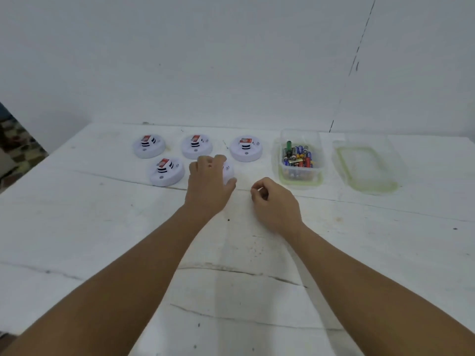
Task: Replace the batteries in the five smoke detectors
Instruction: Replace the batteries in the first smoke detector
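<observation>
Where left hand (209, 182) grips, detector (228, 173) (white) mostly hidden

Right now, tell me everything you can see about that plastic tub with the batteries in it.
The clear plastic tub is rectangular with a pale green rim and stands upright and open on the white table, right of the smoke detectors. Mixed loose batteries fill it partway, some on end. Its lid lies apart on the table to its right. Neither hand touches it.
</observation>
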`<state>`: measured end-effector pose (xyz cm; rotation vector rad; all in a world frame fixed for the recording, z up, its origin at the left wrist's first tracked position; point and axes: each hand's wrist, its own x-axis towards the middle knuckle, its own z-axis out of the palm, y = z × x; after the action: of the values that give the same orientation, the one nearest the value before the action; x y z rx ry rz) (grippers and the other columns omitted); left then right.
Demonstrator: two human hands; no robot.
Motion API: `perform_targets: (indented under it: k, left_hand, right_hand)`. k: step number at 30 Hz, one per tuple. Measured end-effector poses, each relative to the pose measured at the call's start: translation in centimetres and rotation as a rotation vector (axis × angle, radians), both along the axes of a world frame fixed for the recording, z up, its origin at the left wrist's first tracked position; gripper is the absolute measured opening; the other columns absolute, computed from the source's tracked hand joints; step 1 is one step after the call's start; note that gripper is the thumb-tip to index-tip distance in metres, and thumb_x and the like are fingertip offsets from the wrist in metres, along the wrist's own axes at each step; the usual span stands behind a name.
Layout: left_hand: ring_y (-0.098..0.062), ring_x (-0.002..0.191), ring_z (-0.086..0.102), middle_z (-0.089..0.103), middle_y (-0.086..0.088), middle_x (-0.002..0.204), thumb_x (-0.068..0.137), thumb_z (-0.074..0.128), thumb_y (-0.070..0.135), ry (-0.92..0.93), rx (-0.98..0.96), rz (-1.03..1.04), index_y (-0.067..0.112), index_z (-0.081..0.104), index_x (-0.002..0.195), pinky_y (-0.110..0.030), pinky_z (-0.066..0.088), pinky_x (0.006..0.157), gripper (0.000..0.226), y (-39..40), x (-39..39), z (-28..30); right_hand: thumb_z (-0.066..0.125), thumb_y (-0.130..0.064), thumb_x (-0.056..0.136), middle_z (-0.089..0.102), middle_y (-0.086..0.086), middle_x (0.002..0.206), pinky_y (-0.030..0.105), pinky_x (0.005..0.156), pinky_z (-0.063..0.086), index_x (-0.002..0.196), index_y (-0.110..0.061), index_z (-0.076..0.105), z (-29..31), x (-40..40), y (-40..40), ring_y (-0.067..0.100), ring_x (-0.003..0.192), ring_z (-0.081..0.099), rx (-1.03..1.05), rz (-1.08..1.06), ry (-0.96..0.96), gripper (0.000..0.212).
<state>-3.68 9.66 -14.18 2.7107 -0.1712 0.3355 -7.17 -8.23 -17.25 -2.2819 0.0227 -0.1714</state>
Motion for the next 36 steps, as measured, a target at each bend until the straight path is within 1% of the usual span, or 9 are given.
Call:
perform_targets:
  k: [2, 5, 10, 13, 17, 20, 28, 33, 36]
  left_hand:
    - [-0.043, 0.133, 0.039, 0.039, -0.021, 0.146, 0.093, 0.067, 0.046, 0.086, 0.045, 0.026, 0.017, 0.044, 0.148, -0.048, 0.037, 0.105, 0.066, -0.1, 1.2, 0.4]
    - [-0.042, 0.137, 0.034, 0.029, -0.019, 0.154, 0.096, 0.057, 0.057, 0.281, 0.096, 0.062, 0.028, 0.029, 0.156, -0.048, 0.037, 0.107, 0.073, 0.0, 2.3, 0.7]
    - [-0.037, 0.123, 0.044, 0.039, -0.013, 0.135, 0.088, 0.065, 0.048, 0.283, -0.053, 0.013, 0.035, 0.040, 0.143, -0.044, 0.042, 0.098, 0.061, 0.7, 1.8, 1.0]
    - [-0.026, 0.103, 0.059, 0.058, -0.010, 0.115, 0.085, 0.064, 0.049, 0.263, -0.447, -0.050, 0.037, 0.045, 0.123, -0.038, 0.050, 0.081, 0.044, -0.2, -0.4, 1.5]
    - [-0.033, 0.119, 0.064, 0.061, -0.021, 0.137, 0.097, 0.050, 0.036, 0.667, -1.358, -0.236, 0.019, 0.053, 0.139, -0.055, 0.052, 0.105, 0.046, -1.4, -3.5, 1.9]
    - [-0.038, 0.128, 0.056, 0.053, -0.026, 0.148, 0.097, 0.043, 0.034, 0.929, -1.695, -0.312, 0.005, 0.048, 0.150, -0.055, 0.045, 0.111, 0.061, -1.8, -5.4, 1.4]
    - [-0.036, 0.131, 0.056, 0.055, -0.019, 0.147, 0.095, 0.051, 0.065, 1.015, -2.024, -0.278, 0.011, 0.053, 0.149, -0.049, 0.048, 0.109, 0.077, -1.8, -5.4, -0.3]
    - [-0.036, 0.127, 0.059, 0.057, -0.017, 0.145, 0.100, 0.047, 0.063, 1.029, -1.997, -0.212, 0.012, 0.053, 0.149, -0.049, 0.050, 0.106, 0.071, -1.8, -4.3, -1.0]
    - [-0.035, 0.117, 0.065, 0.064, -0.017, 0.136, 0.101, 0.046, 0.058, 1.027, -1.994, -0.179, 0.011, 0.065, 0.135, -0.047, 0.055, 0.099, 0.061, -1.8, -4.1, -1.2]
  right_hand:
    - [0.059, -0.032, 0.100, 0.063, -0.012, 0.078, 0.028, 0.063, 0.042, 0.098, -0.031, 0.064, -0.1, -0.2, -0.1, 0.004, 0.074, 0.059, 0.029, -0.003, -0.002, 0.006]
    - [0.060, -0.031, 0.101, 0.057, -0.013, 0.070, 0.026, 0.061, 0.040, 0.096, -0.031, 0.064, -0.1, -0.3, -0.3, 0.001, 0.068, 0.054, 0.083, -0.027, -0.011, 0.007]
    - [0.060, -0.037, 0.101, 0.057, -0.014, 0.068, 0.028, 0.062, 0.039, 0.100, -0.031, 0.062, 0.1, -0.3, -0.1, 0.001, 0.066, 0.054, 0.107, -0.015, -0.020, 0.007]
    - [0.056, -0.046, 0.103, 0.061, -0.011, 0.080, 0.030, 0.068, 0.046, 0.118, -0.029, 0.060, 0.4, -0.8, 0.0, 0.005, 0.074, 0.058, 0.185, 0.046, -0.122, 0.023]
    - [0.054, -0.049, 0.100, 0.056, -0.006, 0.108, 0.027, 0.080, 0.050, 0.138, -0.016, 0.054, 0.2, -2.1, 0.1, 0.011, 0.097, 0.057, 0.100, 0.140, -0.441, 0.050]
    - [0.059, -0.050, 0.096, 0.051, -0.003, 0.117, 0.029, 0.087, 0.050, 0.137, -0.014, 0.054, 0.2, -2.3, 0.2, 0.017, 0.107, 0.053, 0.059, 0.153, -0.525, 0.055]
    - [0.069, -0.055, 0.090, 0.054, 0.004, 0.120, 0.030, 0.093, 0.047, 0.134, -0.013, 0.065, -0.5, -2.1, 0.4, 0.021, 0.108, 0.051, -0.111, 0.189, -0.574, 0.061]
    - [0.071, -0.055, 0.088, 0.055, 0.002, 0.122, 0.026, 0.096, 0.043, 0.135, -0.016, 0.065, -0.5, -2.1, 0.4, 0.018, 0.109, 0.048, -0.131, 0.204, -0.565, 0.061]
    - [0.069, -0.056, 0.088, 0.054, 0.002, 0.125, 0.024, 0.098, 0.041, 0.136, -0.016, 0.065, -0.6, -2.1, 0.4, 0.018, 0.112, 0.046, -0.132, 0.214, -0.555, 0.062]
